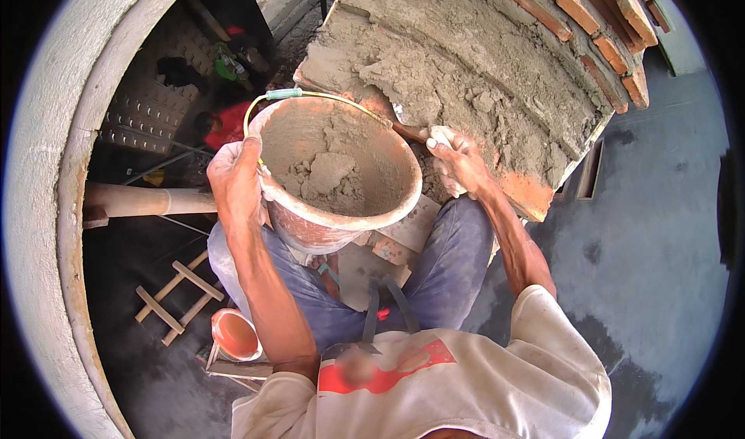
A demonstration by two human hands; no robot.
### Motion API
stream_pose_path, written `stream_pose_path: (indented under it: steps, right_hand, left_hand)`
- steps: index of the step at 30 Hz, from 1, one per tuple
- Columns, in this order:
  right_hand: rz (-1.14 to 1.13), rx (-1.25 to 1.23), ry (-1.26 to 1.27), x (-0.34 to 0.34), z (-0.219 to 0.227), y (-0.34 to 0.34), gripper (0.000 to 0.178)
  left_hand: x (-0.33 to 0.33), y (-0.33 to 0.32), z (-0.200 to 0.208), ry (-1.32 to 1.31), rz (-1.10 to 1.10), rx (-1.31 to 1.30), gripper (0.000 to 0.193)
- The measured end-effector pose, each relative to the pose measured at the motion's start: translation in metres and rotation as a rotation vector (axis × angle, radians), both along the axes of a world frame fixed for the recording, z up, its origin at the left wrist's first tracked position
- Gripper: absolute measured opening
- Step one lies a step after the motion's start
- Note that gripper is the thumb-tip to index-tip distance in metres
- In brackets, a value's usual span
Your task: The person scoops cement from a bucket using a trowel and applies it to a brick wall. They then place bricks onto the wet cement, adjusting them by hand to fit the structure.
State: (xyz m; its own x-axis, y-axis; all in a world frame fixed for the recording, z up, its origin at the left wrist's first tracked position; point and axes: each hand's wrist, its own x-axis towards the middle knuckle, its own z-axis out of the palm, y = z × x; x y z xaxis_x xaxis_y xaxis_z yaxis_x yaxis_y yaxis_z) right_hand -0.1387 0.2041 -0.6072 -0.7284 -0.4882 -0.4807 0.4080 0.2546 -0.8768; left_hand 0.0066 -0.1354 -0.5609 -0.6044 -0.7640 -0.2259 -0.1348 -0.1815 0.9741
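A round, mortar-smeared bucket [306, 233] is above my knees, tilted a little, with wet grey mortar [330, 174] heaped inside. My left hand [235, 177] is closed on its left rim, near the root of the wire handle [284, 94] with a teal grip. Just off the right rim, my right hand [456, 162] is closed around the brown handle of a trowel [410, 132]. Most of the trowel's blade is hidden; a small bright part shows over the mortar bed. Pale mortar coats the fingers of both hands.
Ahead, a sloping brick surface [524, 193] bears rough mortar [481, 74], with stepped rows of bricks [578, 12] at far right. A curved pale wall [74, 167] bounds the left. Below are a bamboo pole [147, 201], a wooden ladder [186, 288] and an orange bucket [235, 334].
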Motion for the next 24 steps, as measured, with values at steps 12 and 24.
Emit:
stream_pose_path:
  steps: [12,24]
  right_hand:
    - [0.089,0.178,-0.266,0.027,0.077,0.052,0.038]
    - [0.287,-0.041,-0.493,-0.027,0.013,-0.058,0.044]
  left_hand:
    - [0.021,-0.006,0.007,-0.073,-0.015,0.060,0.023]
    - [0.082,-0.016,0.022,0.012,0.067,0.009,0.013]
